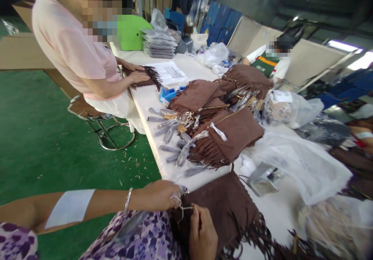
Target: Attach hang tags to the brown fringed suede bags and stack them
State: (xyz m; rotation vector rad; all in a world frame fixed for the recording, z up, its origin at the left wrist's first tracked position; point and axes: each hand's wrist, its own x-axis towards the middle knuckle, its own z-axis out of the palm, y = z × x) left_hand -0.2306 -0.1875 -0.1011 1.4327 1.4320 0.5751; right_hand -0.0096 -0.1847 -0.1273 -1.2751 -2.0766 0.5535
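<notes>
A brown fringed bag (pixel 221 201) lies at the near table edge, partly over my lap. My left hand (pixel 163 196), closed, is at the bag's upper left corner, gripping clear plastic wrapping and shiny metal hardware, perhaps a strap end. Just right of it, my right hand (pixel 204 229) is closed in a pinch on a thin, pale, shiny piece that runs between both hands. Its exact kind is too small to make out. Fringe hangs from the bag's right side.
More brown fringed bags (pixel 233 131) are piled ahead, with plastic-wrapped straps (pixel 170 130) beside them. A white plastic bag (pixel 303 166) and a grey metallic object (pixel 264 178) lie right. One co-worker (pixel 75 54) handles a fringed bag at left; another (pixel 268 60) is beyond the pile.
</notes>
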